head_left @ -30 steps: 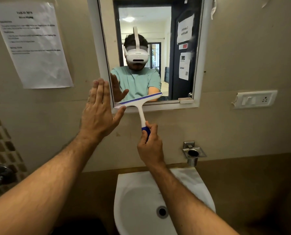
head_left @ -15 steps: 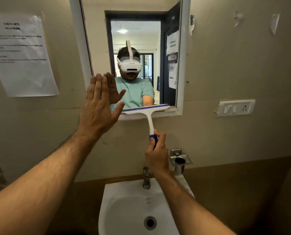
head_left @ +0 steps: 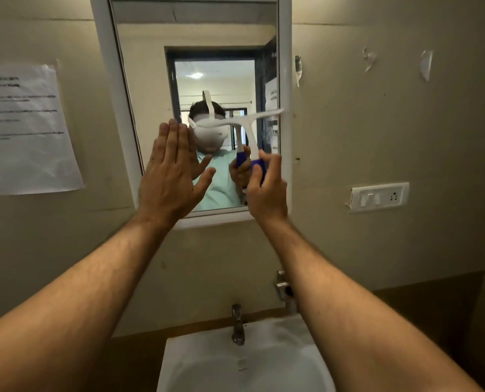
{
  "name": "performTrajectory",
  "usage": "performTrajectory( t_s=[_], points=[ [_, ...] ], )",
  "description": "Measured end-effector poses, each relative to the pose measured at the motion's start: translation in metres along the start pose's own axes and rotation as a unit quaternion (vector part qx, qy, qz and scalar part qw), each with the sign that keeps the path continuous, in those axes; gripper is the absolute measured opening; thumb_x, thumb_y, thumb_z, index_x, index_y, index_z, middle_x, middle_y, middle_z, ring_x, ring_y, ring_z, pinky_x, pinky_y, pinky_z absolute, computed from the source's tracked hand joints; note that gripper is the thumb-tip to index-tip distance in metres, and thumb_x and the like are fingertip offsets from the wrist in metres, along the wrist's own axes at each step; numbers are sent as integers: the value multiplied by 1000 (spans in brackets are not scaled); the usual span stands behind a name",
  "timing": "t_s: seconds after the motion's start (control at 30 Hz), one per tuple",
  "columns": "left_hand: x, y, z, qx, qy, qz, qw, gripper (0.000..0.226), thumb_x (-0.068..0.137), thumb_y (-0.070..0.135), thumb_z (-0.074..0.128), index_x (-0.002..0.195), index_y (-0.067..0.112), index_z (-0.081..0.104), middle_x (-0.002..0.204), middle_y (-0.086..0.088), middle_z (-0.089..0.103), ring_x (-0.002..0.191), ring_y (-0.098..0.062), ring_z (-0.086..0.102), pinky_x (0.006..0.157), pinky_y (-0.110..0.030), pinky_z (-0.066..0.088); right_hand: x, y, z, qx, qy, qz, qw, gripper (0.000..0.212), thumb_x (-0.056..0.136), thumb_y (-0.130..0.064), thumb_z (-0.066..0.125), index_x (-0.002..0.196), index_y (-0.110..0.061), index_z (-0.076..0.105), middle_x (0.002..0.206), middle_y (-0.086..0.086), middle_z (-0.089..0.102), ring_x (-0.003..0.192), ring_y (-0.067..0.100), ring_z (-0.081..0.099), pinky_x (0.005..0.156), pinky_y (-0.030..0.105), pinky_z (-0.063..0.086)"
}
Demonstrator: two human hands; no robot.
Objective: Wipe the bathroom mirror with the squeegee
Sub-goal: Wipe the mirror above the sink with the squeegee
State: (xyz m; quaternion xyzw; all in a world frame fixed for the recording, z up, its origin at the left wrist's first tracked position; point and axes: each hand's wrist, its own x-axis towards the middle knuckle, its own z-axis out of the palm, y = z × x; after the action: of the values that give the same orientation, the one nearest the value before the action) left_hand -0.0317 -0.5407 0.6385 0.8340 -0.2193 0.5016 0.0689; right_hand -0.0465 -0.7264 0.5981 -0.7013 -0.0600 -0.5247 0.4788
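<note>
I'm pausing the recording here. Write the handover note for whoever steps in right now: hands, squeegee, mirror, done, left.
Right hand: closed on the blue grip of the white T-shaped squeegee, blade up at mid-height on the right half of the white-framed wall mirror.
Left hand: open and flat against the mirror's lower left, holding nothing.
Done: cannot tell which areas are wiped; no streaks or water show on the glass.
Left: likely pull the blade down the right side, then move the left hand and cover the glass beneath it.
The white basin sits directly below.
</note>
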Motion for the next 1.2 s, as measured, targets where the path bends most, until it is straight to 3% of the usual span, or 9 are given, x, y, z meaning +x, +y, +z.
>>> performTrajectory(
  t_s=[0.1,0.23,0.37,0.43,0.5,0.6,0.8,1.03,1.2],
  points=[
    [25,4,-9,1,26,8,1000,91,102,60,39,159,1,0,168,-19,-4,156,-29,-7,125,-33,-8,46,-19,1,-6,-14,-34,999,25,103,-20,42,128,-17,46,112,8,69,93,28,70,79,49,60],
    [45,6,-14,3,45,11,999,92,99,63,34,159,0,2,168,-19,-4,156,-29,-8,123,-31,-11,83,-24,5,-11,-24,-83,996,26,103,-21,42,128,-15,44,111,9,64,87,17,62,76,45,61],
    [49,5,-12,22,35,13,999,92,98,62,30,159,1,1,168,-19,-5,155,-28,-9,119,-25,-20,110,-28,13,-22,-32,-123,992,27,103,-19,43,130,-13,43,104,12,66,68,4,54,59,15,47],
    [52,5,-9,23,37,15,999,91,98,62,30,160,2,1,168,-18,-5,155,-28,-9,118,-23,-21,117,-31,17,-21,-23,-119,992,27,103,-19,44,129,-15,43,102,7,64,65,-2,51,57,9,40],
    [54,6,-6,22,42,16,999,91,98,62,30,160,1,2,168,-18,-5,155,-27,-9,118,-24,-21,112,-28,18,-7,-22,-104,994,26,103,-21,44,128,-18,42,100,0,62,67,0,53,59,14,45],
    [54,5,-2,20,43,16,999,91,98,62,31,160,2,1,168,-18,-5,155,-27,-9,121,-26,-17,85,-8,14,16,-34,-73,997,19,103,-24,42,121,-25,39,86,-19,53,75,12,62,64,36,58],
    [46,7,5,8,30,18,999,90,102,61,38,160,6,-3,168,-16,-8,156,-27,-11,124,-34,-10,18,40,-2,10,-71,-12,997,19,105,-26,39,124,-26,40,109,9,68,89,23,69,69,30,57],
    [34,8,7,16,10,26,999,91,99,64,25,160,3,-3,168,-17,-9,156,-28,-12,127,-37,-5,-44,75,-18,-19,-96,3,995,21,105,-24,43,125,-28,40,113,11,65,75,9,61,52,9,46],
    [31,0,2,3,19,20,1000,91,99,63,31,160,5,-2,168,-16,-8,156,-28,-10,125,-35,-7,-25,54,-15,-16,-47,-34,998,21,104,-23,44,126,-22,45,100,7,68,68,7,62,51,10,47]
  ],
)
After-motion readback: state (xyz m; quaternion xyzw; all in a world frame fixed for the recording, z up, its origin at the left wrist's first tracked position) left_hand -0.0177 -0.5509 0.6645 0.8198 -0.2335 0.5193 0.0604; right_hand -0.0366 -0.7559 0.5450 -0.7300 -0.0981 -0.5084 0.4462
